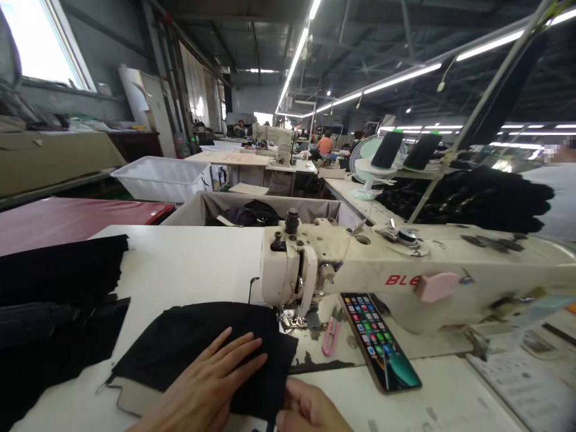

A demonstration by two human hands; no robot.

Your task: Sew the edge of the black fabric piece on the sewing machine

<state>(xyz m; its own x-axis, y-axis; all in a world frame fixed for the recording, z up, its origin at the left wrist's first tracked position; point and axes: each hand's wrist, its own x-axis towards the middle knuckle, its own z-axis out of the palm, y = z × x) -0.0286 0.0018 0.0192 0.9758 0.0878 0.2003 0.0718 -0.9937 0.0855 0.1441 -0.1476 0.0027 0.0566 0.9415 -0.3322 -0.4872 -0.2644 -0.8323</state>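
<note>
One black cloth (175, 333) lies beneath the left hand (213, 375), which rests flat, fingers spread; the right hand (310, 408) pinches the cloth's edge, a sewing machine (360, 264) just beyond both.

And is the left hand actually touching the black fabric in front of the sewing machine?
Touching. The head view shows the left hand laid palm down on top of the black fabric, with no gap visible.
</note>
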